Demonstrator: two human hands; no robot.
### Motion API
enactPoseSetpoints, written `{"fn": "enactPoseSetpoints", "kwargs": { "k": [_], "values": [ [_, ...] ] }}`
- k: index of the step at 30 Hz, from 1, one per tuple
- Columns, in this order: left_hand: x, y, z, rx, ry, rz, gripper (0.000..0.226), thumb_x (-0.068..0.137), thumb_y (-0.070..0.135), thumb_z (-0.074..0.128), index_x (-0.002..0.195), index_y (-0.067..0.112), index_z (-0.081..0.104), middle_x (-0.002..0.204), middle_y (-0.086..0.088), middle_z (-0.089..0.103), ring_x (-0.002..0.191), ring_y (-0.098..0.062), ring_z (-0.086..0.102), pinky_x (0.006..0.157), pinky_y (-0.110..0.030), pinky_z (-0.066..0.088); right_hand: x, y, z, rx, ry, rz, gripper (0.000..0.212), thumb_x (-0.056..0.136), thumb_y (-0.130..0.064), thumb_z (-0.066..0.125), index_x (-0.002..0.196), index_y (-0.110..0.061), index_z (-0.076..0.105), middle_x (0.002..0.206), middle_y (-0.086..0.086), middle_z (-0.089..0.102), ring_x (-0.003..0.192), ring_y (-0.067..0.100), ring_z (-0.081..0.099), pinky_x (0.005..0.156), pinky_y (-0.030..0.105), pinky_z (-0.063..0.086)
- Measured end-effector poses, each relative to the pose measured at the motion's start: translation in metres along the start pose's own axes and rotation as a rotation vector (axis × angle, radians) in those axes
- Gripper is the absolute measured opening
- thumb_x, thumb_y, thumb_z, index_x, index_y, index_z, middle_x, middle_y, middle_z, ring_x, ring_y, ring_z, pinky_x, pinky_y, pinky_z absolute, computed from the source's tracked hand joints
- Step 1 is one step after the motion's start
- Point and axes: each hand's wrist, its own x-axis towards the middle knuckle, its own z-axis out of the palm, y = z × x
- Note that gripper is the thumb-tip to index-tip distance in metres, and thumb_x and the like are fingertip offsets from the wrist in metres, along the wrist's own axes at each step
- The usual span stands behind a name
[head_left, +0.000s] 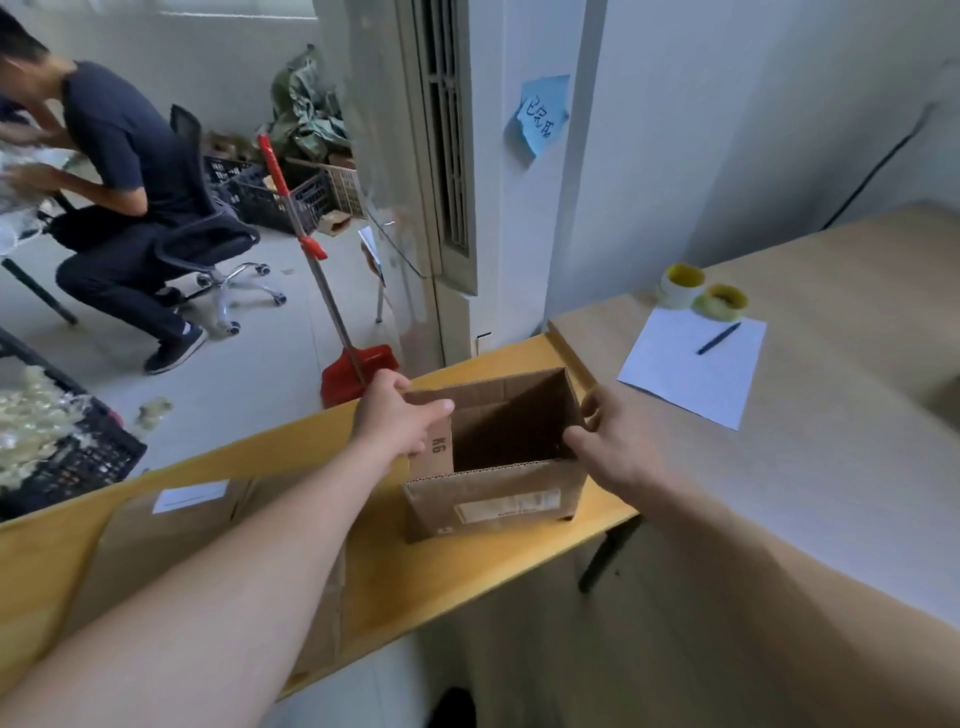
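Observation:
An open brown cardboard box (493, 499) stands upright on the yellow table (415, 566), its inside dark and its flaps up. A white label is stuck on its near wall. My left hand (400, 421) grips the box's left flap, thumb inside the opening and fingers behind it. My right hand (613, 441) holds the right wall at its top edge, thumb over the near corner and fingers curled on the outside.
A flattened carton (171, 551) with a white label lies on the yellow table at left. On the pale desk (831, 467) at right are a sheet of paper (696, 364) with a pen (719, 338) and two tape rolls (704, 293). A red dustpan (353, 374) and a seated person (119, 197) are beyond.

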Motion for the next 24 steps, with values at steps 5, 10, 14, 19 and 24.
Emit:
{"fn": "enactPoseSetpoints", "kwargs": {
  "k": [5, 10, 14, 19, 24],
  "values": [
    [0.021, -0.019, 0.000, -0.095, -0.098, -0.017, 0.025, 0.087, 0.014, 0.072, 0.109, 0.015, 0.061, 0.085, -0.013, 0.067, 0.069, -0.025, 0.066, 0.066, -0.040, 0.061, 0.019, 0.007, 0.019, -0.124, -0.062, -0.190, 0.024, 0.086, -0.055, 0.057, 0.092, -0.032, 0.055, 0.092, -0.013, 0.054, 0.083, 0.012, 0.056, 0.067, 0.027, 0.043],
    [0.044, -0.036, -0.003, -0.152, -0.202, 0.027, 0.016, 0.092, 0.031, 0.066, 0.082, 0.019, 0.069, 0.081, -0.008, 0.070, 0.081, -0.030, 0.068, 0.082, -0.053, 0.058, 0.026, 0.010, 0.029, -0.300, -0.353, -0.320, 0.085, 0.072, -0.090, 0.035, 0.128, -0.033, 0.065, 0.144, -0.016, 0.040, 0.124, 0.010, 0.049, 0.104, 0.035, 0.043],
    [0.057, -0.037, 0.000, -0.005, -0.258, 0.137, 0.031, 0.094, 0.041, 0.060, 0.083, 0.015, 0.072, 0.091, -0.009, 0.069, 0.088, -0.024, 0.062, 0.083, -0.040, 0.051, 0.035, 0.010, 0.049, -0.136, -0.129, -0.197, 0.045, 0.084, -0.063, 0.062, 0.102, -0.024, 0.073, 0.131, -0.019, 0.053, 0.103, 0.006, 0.060, 0.081, 0.008, 0.044],
    [0.065, -0.057, 0.009, 0.056, -0.238, 0.211, 0.014, 0.083, 0.020, 0.075, 0.075, 0.031, 0.071, 0.110, 0.003, 0.057, 0.105, -0.014, 0.054, 0.093, -0.026, 0.038, 0.044, 0.002, 0.075, 0.072, 0.147, 0.046, 0.061, 0.072, -0.046, 0.084, 0.116, -0.032, 0.045, 0.120, -0.011, 0.048, 0.095, 0.007, 0.056, 0.073, 0.019, 0.047],
    [0.049, -0.075, 0.034, -0.160, -0.210, 0.134, 0.015, 0.094, 0.013, 0.059, 0.097, 0.028, 0.061, 0.113, 0.004, 0.059, 0.105, -0.015, 0.056, 0.079, -0.022, 0.041, 0.052, 0.012, 0.087, 0.132, 0.006, 0.102, 0.077, 0.088, -0.042, 0.070, 0.148, -0.048, 0.021, 0.149, -0.009, 0.032, 0.124, 0.015, 0.047, 0.100, 0.034, 0.043]
  ]
}}
